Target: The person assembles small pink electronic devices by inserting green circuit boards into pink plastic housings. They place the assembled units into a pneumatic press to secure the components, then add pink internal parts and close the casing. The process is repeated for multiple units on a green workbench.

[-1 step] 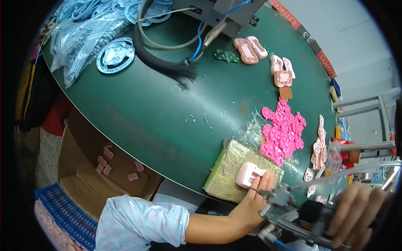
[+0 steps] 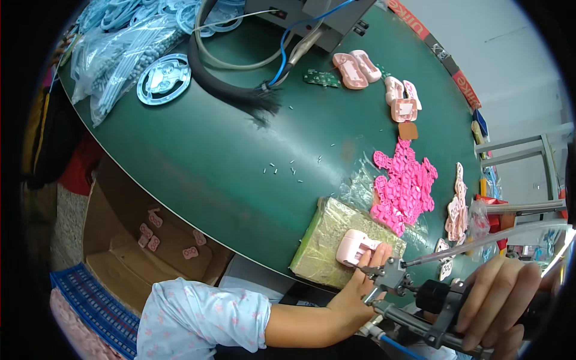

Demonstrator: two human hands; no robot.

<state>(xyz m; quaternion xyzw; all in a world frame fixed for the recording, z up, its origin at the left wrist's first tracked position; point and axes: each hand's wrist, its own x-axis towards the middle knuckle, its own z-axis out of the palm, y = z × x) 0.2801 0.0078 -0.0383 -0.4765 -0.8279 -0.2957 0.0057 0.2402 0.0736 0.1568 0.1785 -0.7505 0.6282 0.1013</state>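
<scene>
A pale pink plastic shell [image 2: 354, 247] with cut-outs lies on a plastic-wrapped, yellow-green block [image 2: 318, 240] near the table's front edge. My left hand [image 2: 359, 292] reaches over the block's near side, its fingertips pressed on the shell's right part and holding it down. My right hand [image 2: 501, 300] is wrapped round the dark handle of a power screwdriver [image 2: 393, 276] with a metal head, a clear feed tube and a blue hose. The screwdriver's nose points left and lies at the shell, beside my left fingers; whether its tip touches is hidden.
Bright pink plastic parts [image 2: 405, 186] are heaped beyond the block, with pale pink shells [image 2: 351, 71] farther back. Small metal pins or screws [image 2: 293, 171] lie scattered mid-table. A grey machine [image 2: 312, 21] with cables and bagged blue parts [image 2: 114, 78] stand at the back. A cardboard box [image 2: 120, 240] sits below.
The screwdriver's head has shifted slightly up and left, nearer my left fingers. My right hand has moved a little left and is no longer smeared. The shell stays in place.
</scene>
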